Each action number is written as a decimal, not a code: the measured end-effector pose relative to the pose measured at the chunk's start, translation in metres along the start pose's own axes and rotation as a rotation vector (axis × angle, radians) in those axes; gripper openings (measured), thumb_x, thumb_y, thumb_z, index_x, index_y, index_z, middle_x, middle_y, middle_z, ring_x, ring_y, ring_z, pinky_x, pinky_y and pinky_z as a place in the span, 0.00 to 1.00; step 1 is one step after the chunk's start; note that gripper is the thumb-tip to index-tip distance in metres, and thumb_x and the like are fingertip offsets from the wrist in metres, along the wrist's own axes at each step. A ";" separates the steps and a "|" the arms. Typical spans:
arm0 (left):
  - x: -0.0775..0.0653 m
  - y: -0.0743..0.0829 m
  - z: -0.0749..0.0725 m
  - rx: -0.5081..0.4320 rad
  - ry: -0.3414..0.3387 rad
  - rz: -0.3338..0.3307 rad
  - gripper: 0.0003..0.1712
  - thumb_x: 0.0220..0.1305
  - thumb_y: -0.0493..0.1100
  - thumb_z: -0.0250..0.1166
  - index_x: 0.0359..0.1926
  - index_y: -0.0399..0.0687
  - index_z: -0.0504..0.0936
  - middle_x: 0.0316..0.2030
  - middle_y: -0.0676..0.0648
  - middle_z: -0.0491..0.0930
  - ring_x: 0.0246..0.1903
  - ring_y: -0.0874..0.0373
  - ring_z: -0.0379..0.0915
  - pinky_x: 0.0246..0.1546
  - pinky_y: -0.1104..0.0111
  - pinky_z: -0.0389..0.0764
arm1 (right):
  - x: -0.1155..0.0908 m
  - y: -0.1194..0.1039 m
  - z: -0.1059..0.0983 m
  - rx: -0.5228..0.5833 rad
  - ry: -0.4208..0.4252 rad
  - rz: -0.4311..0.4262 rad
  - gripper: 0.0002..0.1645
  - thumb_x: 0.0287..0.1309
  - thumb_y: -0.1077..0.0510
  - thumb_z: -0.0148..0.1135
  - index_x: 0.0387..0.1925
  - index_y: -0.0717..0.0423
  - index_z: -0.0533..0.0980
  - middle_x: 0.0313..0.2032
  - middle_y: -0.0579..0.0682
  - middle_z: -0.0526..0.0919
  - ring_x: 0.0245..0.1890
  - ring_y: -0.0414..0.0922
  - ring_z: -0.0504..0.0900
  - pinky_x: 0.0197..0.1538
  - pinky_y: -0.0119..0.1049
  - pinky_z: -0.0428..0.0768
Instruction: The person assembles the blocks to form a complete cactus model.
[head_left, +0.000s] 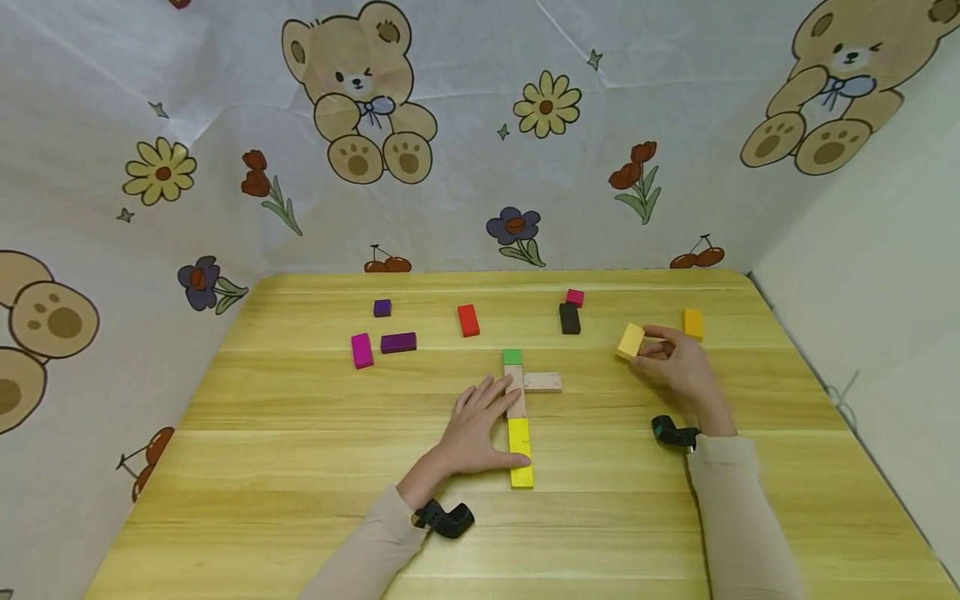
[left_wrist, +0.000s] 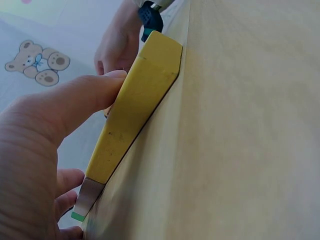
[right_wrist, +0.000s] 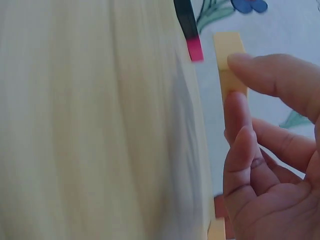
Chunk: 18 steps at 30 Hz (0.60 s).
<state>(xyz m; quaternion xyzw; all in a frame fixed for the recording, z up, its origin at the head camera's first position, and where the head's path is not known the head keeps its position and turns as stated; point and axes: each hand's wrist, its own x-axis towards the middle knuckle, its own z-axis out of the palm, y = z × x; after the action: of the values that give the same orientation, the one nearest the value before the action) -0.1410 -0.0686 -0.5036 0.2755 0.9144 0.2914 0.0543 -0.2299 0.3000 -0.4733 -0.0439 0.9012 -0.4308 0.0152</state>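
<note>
My right hand [head_left: 677, 365] pinches a pale yellow block [head_left: 631, 342] between thumb and fingertips, at the right of the table. In the right wrist view that block [right_wrist: 230, 50] stands out past the thumb tip. My left hand [head_left: 474, 429] lies spread over a row of blocks, thumb on the long yellow block [head_left: 519, 437] and fingertips at the plain wooden block [head_left: 514, 404]. A green block [head_left: 512, 357] caps the row's far end, and a second wooden block [head_left: 543, 382] juts out to the right. The left wrist view shows the thumb against the yellow block [left_wrist: 127, 110].
Toward the back stand purple [head_left: 382, 308], dark purple [head_left: 398, 342], magenta [head_left: 362, 351] and red [head_left: 468, 320] blocks. Farther right are a black block [head_left: 570, 318], a pink one [head_left: 575, 297] and an orange-yellow one [head_left: 693, 323]. A bear-print cloth [head_left: 450, 225] hangs behind the table.
</note>
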 end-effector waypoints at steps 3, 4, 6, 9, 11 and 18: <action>0.000 0.000 0.000 0.003 -0.003 -0.003 0.59 0.47 0.69 0.70 0.76 0.54 0.57 0.77 0.51 0.47 0.77 0.44 0.37 0.73 0.45 0.43 | 0.004 -0.009 0.010 0.019 -0.027 -0.031 0.40 0.55 0.57 0.71 0.66 0.66 0.67 0.42 0.65 0.84 0.31 0.27 0.78 0.34 0.20 0.74; 0.000 -0.001 0.000 0.003 -0.006 -0.005 0.59 0.47 0.69 0.70 0.76 0.54 0.57 0.78 0.51 0.46 0.77 0.45 0.37 0.73 0.45 0.42 | 0.005 -0.012 0.013 0.030 -0.039 -0.041 0.39 0.55 0.58 0.71 0.66 0.67 0.67 0.42 0.66 0.83 0.31 0.29 0.79 0.34 0.21 0.75; 0.000 0.000 0.000 0.004 -0.012 -0.010 0.60 0.47 0.69 0.70 0.76 0.54 0.56 0.78 0.52 0.46 0.77 0.46 0.37 0.73 0.46 0.42 | 0.007 -0.018 0.019 0.041 -0.062 -0.055 0.40 0.54 0.59 0.72 0.65 0.67 0.67 0.41 0.66 0.83 0.31 0.31 0.79 0.34 0.22 0.74; 0.000 0.000 0.000 0.001 -0.018 -0.017 0.60 0.46 0.69 0.70 0.76 0.54 0.56 0.78 0.52 0.46 0.77 0.47 0.36 0.74 0.47 0.41 | 0.010 -0.026 0.027 0.056 -0.104 -0.078 0.40 0.54 0.59 0.72 0.65 0.67 0.67 0.42 0.65 0.82 0.33 0.34 0.79 0.36 0.22 0.74; 0.000 0.000 0.000 0.001 -0.016 -0.016 0.60 0.47 0.69 0.70 0.76 0.54 0.56 0.78 0.52 0.46 0.77 0.47 0.36 0.74 0.47 0.41 | 0.012 -0.031 0.033 0.057 -0.128 -0.095 0.39 0.54 0.60 0.72 0.65 0.66 0.67 0.42 0.65 0.82 0.33 0.36 0.79 0.37 0.22 0.75; 0.000 0.000 0.000 -0.002 -0.006 -0.007 0.60 0.46 0.69 0.70 0.76 0.53 0.57 0.78 0.51 0.47 0.77 0.45 0.37 0.73 0.45 0.42 | 0.021 -0.044 0.051 0.036 -0.175 -0.169 0.37 0.51 0.64 0.73 0.63 0.65 0.70 0.41 0.62 0.81 0.34 0.39 0.80 0.38 0.22 0.78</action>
<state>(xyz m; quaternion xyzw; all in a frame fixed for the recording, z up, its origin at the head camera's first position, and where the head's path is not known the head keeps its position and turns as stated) -0.1412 -0.0687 -0.5038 0.2731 0.9150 0.2913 0.0583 -0.2448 0.2305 -0.4708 -0.1570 0.8818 -0.4410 0.0580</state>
